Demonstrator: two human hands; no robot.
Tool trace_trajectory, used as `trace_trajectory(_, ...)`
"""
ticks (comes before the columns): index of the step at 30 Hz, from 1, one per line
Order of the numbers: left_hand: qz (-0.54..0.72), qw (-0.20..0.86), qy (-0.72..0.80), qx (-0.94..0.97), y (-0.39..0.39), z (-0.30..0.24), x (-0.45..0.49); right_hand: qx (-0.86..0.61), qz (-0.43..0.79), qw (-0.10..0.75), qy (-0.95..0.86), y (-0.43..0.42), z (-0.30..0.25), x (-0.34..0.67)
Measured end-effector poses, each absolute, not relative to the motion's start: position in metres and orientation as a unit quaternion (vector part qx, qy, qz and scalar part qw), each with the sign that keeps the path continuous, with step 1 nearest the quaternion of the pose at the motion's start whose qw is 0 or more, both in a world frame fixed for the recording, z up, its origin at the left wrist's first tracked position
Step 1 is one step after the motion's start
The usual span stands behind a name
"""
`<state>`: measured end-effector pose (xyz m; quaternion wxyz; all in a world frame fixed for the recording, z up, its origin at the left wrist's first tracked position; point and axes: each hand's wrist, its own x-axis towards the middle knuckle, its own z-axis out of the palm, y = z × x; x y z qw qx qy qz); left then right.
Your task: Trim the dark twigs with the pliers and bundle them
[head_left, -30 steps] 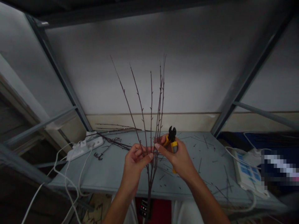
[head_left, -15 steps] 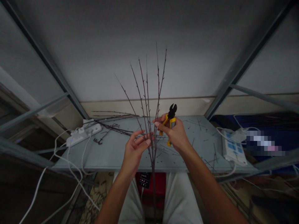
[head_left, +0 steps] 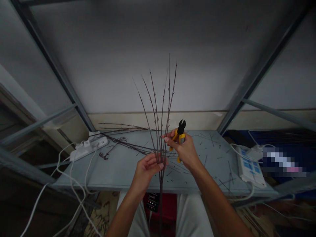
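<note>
I hold a bunch of thin dark bare twigs [head_left: 160, 108] upright over a grey shelf board [head_left: 123, 164]. My left hand [head_left: 146, 169] is closed round the stems where they meet, fingers curled. My right hand [head_left: 184, 148] grips yellow-handled cutting pliers [head_left: 181, 131], black jaws pointing up, while its thumb and forefinger pinch one of the twigs just above my left hand. The lower stem runs down between my knees.
More cut twigs [head_left: 120, 138] lie at the back left of the board, and several short clippings are scattered over it. A white power strip [head_left: 87, 146] with trailing cables sits at the left. Another strip with blue switches [head_left: 249, 163] lies at the right. Slanted metal frame struts flank the board.
The twigs have been drawn closer together into a tighter bunch. My left hand has closed round the stems, where its fingers were spread half a second ago. The view has tilted slightly.
</note>
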<state>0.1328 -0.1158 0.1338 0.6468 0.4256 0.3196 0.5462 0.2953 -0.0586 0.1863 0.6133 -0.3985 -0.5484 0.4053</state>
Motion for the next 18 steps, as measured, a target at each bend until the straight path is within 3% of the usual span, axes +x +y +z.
trace_trajectory(6, 0.524, 0.665, 0.326, 0.421, -0.127, 0.141, 0.135, -0.399, 0.405, 0.607, -0.555, -0.059, 0.188, 0.297)
trace_trajectory(12, 0.606, 0.578, 0.353, 0.418, -0.134, 0.125, 0.117, -0.431, 0.356, 0.556, -0.615, -0.051, 0.18, 0.307)
trace_trajectory(18, 0.688, 0.484, 0.408, 0.354, -0.143, 0.105, 0.07, -0.501, 0.164, 0.381, -0.759, 0.048, 0.15, 0.282)
